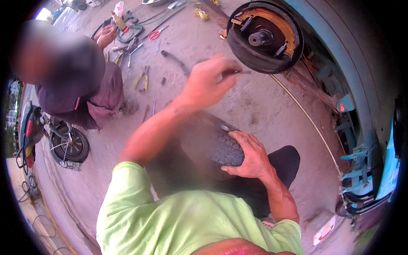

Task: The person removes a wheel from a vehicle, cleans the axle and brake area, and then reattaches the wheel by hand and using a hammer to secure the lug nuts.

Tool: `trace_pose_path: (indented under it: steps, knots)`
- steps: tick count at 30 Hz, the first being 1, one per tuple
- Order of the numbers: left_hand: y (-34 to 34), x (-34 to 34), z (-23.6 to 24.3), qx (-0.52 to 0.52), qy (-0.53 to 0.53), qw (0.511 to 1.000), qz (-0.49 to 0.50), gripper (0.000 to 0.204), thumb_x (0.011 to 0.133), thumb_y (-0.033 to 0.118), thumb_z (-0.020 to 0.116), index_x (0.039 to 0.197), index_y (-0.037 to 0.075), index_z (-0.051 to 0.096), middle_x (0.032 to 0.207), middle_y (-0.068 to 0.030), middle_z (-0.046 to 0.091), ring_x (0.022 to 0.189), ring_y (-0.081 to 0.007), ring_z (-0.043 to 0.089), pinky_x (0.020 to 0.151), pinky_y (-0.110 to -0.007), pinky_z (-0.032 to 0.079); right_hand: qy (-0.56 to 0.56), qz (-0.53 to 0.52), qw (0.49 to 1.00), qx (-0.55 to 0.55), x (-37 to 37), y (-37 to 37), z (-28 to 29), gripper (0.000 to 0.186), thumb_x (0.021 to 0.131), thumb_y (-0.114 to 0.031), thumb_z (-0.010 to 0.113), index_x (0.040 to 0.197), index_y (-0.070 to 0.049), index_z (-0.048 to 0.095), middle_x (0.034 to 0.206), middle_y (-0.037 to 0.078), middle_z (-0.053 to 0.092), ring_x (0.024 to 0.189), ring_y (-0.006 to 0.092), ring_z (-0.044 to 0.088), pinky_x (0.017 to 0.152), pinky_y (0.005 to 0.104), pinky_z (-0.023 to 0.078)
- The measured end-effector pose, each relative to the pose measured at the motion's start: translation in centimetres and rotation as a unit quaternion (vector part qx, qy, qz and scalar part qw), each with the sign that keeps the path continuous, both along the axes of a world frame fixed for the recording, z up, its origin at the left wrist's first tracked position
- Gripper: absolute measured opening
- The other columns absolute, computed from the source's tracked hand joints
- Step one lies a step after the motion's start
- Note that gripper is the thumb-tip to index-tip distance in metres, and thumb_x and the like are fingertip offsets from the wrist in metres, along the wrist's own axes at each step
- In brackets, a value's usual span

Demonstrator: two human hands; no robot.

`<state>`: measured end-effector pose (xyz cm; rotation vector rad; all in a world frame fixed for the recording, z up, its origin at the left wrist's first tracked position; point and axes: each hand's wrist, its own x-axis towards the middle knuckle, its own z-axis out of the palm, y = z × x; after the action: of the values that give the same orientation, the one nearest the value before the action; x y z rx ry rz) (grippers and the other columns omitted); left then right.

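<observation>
My left hand (208, 83) reaches forward and is smeared by motion. Its thumb and fingers look pinched around a small, thin, dark thing, too blurred to name. Just beyond it is a drum brake assembly (260, 38), with orange-brown shoes, coil springs and a hub spindle showing in its round backing plate. My right hand (251, 155) is clasped over a black tire (227, 148) in front of my body, thumb on the near side and fingers across the tread. My left forearm and dark clothing hide part of the tire.
A co-worker (80, 89) crouches at left, a hand (106, 37) beside a bottle (119, 21). Yellow-handled pliers (144, 80), red-handled scissors (155, 34) and a dark hose (174, 61) lie on the concrete. Blue vehicle bodywork (352, 55) lines the right; a motorbike wheel (69, 143) stands at left.
</observation>
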<state>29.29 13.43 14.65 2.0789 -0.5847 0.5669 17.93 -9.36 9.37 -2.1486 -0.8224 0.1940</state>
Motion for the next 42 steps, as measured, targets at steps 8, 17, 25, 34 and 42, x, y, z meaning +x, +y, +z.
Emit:
trace_pose_path:
  steps: [8, 17, 25, 34, 42]
  knots:
    - [21.0, 0.0, -15.7, 0.013, 0.387, 0.914, 0.122, 0.023, 0.089, 0.018, 0.066, 0.103, 0.0, 0.069, 0.086, -0.0063, 0.068, 0.074, -0.0139, 0.063, 0.067, -0.031, 0.052, -0.002, 0.002, 1.0, -0.006, 0.1, 1.4, -0.3, 0.091, 0.052, -0.027, 0.091, 0.13, -0.001, 0.055, 0.126, 0.02, 0.061, 0.117, 0.038, 0.059, 0.1, 0.0462, 0.048]
    - [31.1, -9.4, -37.3, -0.162, 0.516, 0.773, 0.333, 0.025, 0.081, 0.021, 0.068, 0.099, 0.004, 0.074, 0.075, -0.0049, 0.068, 0.063, -0.0142, 0.063, 0.058, -0.032, 0.051, 0.017, -0.025, 0.999, -0.041, 0.1, 0.1, -2.0, 0.099, 0.045, -0.029, 0.091, 0.132, 0.0, 0.052, 0.124, 0.02, 0.061, 0.112, 0.0386, 0.06, 0.098, 0.0467, 0.048]
    - [30.8, -9.4, -37.2, -0.259, 0.57, 0.725, 0.286, 0.036, 0.094, 0.033, 0.064, 0.115, 0.005, 0.065, 0.098, -0.0104, 0.067, 0.083, -0.019, 0.063, 0.072, -0.034, 0.052, 0.042, -0.015, 0.998, -0.044, 0.6, -0.1, -2.0, 0.098, 0.046, -0.031, 0.092, 0.131, 0.0, 0.053, 0.125, 0.018, 0.061, 0.115, 0.0354, 0.06, 0.099, 0.0449, 0.047]
    - [11.5, -0.9, 1.3, -0.314, 0.317, 0.893, 0.065, 0.062, 0.098, 0.048, 0.052, 0.136, -0.002, 0.051, 0.123, -0.0162, 0.064, 0.109, -0.0236, 0.064, 0.089, -0.036, 0.051, 0.011, -0.01, 1.0, -0.011, 1.4, -1.1, -1.1, 0.091, 0.05, -0.028, 0.092, 0.13, -0.003, 0.055, 0.127, 0.018, 0.061, 0.117, 0.0353, 0.058, 0.101, 0.0447, 0.047]
    - [-2.3, 0.1, 5.8, -0.344, 0.361, 0.866, -0.029, 0.093, 0.085, 0.064, 0.063, 0.145, -0.002, 0.038, 0.122, -0.0193, 0.061, 0.105, -0.0231, 0.062, 0.085, -0.037, 0.051, 0.011, -0.007, 1.0, -0.018, 1.6, -1.4, -0.4, 0.09, 0.055, -0.031, 0.09, 0.132, -0.004, 0.054, 0.127, 0.018, 0.06, 0.118, 0.0367, 0.057, 0.101, 0.0454, 0.046]
